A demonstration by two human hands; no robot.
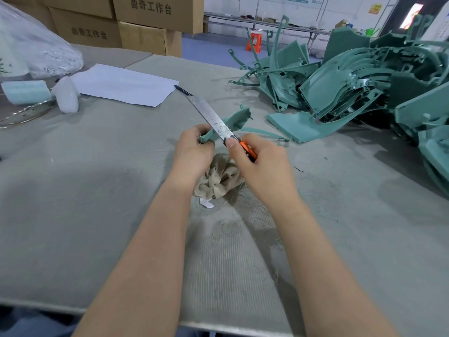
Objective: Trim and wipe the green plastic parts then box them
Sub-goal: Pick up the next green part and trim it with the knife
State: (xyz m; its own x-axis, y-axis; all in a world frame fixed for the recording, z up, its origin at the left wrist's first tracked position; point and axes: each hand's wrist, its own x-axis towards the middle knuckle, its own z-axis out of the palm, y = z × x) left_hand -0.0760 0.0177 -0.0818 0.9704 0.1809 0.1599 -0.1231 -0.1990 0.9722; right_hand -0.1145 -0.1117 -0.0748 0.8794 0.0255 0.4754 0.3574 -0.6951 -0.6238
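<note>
My left hand [194,152] grips the near end of a green plastic part [239,119] that reaches away to the upper right, with a thin curved strip trailing to the right. My right hand [260,166] holds an orange-handled utility knife [247,149]; its long steel blade [209,113] lies across the part and points up-left. A crumpled beige cloth [218,181] lies on the table under both hands. A big heap of green plastic parts [364,88] fills the far right.
The grey table [97,190] carries thin plastic shavings near the cloth. A white paper sheet [126,85] and a pen lie at the centre left, a white bottle [68,96] and a plastic bag [31,52] at the far left. Cardboard boxes [145,25] stand behind.
</note>
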